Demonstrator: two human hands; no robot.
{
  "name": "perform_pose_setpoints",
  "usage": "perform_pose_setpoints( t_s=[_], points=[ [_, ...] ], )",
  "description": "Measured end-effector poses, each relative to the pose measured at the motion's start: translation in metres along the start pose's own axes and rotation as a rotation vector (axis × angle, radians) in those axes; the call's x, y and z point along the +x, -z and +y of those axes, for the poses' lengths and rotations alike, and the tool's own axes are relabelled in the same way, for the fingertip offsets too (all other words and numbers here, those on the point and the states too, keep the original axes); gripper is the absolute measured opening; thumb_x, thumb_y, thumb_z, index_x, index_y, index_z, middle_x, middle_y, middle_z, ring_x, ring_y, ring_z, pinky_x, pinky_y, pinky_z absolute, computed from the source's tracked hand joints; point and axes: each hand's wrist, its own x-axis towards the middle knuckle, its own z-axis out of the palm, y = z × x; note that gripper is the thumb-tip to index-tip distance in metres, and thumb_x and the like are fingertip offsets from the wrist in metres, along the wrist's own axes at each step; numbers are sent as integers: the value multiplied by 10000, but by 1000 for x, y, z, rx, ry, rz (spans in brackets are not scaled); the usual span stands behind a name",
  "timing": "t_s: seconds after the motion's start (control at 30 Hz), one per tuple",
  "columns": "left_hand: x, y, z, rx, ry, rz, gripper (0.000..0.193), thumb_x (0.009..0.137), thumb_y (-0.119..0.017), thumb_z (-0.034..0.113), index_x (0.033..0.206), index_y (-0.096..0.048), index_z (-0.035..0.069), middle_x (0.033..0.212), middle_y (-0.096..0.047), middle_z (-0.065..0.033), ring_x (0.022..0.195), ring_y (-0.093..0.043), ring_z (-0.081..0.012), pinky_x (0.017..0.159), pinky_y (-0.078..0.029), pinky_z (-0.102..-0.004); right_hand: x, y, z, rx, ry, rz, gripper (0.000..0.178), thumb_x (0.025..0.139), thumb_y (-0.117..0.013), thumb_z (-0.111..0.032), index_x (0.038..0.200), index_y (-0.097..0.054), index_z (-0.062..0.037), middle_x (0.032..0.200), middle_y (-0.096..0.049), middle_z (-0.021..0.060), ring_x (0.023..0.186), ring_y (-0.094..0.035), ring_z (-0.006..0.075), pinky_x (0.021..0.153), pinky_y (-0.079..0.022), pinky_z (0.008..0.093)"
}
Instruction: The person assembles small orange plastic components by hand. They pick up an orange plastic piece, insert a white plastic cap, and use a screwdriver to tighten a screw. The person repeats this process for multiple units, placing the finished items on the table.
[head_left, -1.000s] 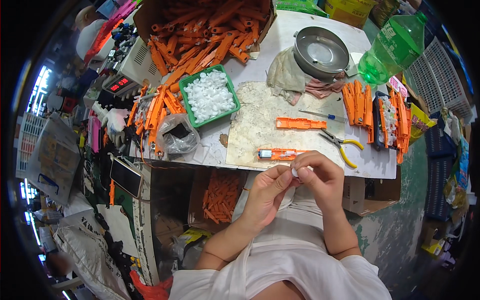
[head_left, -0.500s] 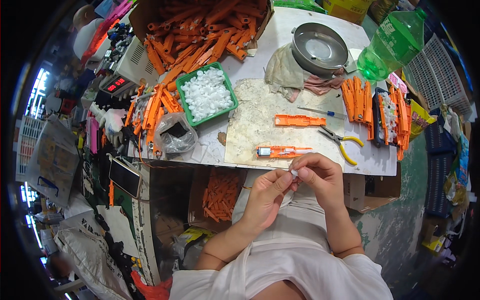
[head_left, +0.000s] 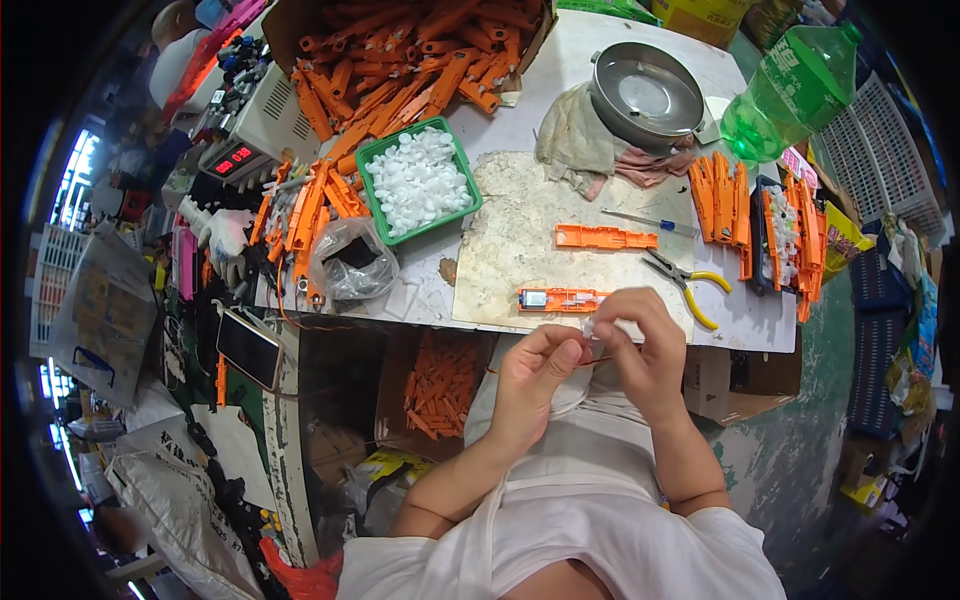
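Pinching a small white part (head_left: pixel 590 328) between both hands, just off the near edge of the tabletop (head_left: pixel 600 80).
Tabletop lies ahead of me; nearest on it, an orange housing with a motor (head_left: pixel 560 299) lies crosswise, long axis left to right, just beyond my knuckles; my left hand (head_left: pixel 535 375) and right hand (head_left: pixel 640 345) meet fingertip to fingertip, each grasping the white part; the right sits slightly nearer the housing.

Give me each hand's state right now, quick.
Left hand: fingers pinched shut on the small white plastic part.
Right hand: fingers pinched shut on the same small white plastic part.
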Motion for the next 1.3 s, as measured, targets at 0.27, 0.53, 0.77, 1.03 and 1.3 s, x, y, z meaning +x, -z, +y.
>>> perform_pose_setpoints(
  t_s=[0.27, 0.53, 0.77, 1.03, 1.3],
  points=[
    [14, 47, 9, 1299, -790, 109, 292, 862, -639, 254, 1057, -635, 37, 1060, -588, -100, 1088, -481, -298, 933, -380, -382, 31, -9, 30, -78, -193, -286, 100, 799, -663, -88, 851, -637, -6, 823, -606, 72, 800, -562, 214, 717, -447, 303],
    [23, 53, 0, 1701, -843, 5, 413, 832, -609, 430, 1162, -632, 183, 1253, -509, -57, 1233, -343, -326, 1014, -254, -474, 35, -14, 34, -248, -76, -352, 100, 770, -676, -89, 836, -641, -22, 804, -592, 81, 768, -559, 230, 688, -451, 323],
    [26, 56, -2, 1718, -850, -12, 418, 829, -601, 452, 1171, -629, 213, 1279, -486, -60, 1238, -333, -329, 1013, -248, -489, 36, -12, 34, -227, -82, -382, 106, 762, -682, -82, 845, -639, -33, 800, -584, 78, 761, -560, 224, 676, -452, 317],
    [26, 52, -4, 1753, -835, 18, 369, 833, -610, 422, 1136, -634, 212, 1265, -473, -52, 1226, -339, -329, 1014, -251, -502, 41, -11, 34, -137, -211, -423, 119, 774, -668, -87, 868, -636, -23, 816, -586, 97, 766, -566, 231, 689, -461, 315],
    [27, 51, -3, 1746, -822, 13, 351, 822, -640, 368, 1139, -634, 218, 1258, -472, -53, 1233, -336, -328, 1021, -245, -511, 57, -4, 46, -253, -83, -425, 154, 768, -668, -109, 894, -646, -23, 860, -599, 105, 837, -566, 266, 762, -448, 348]
  ],
)
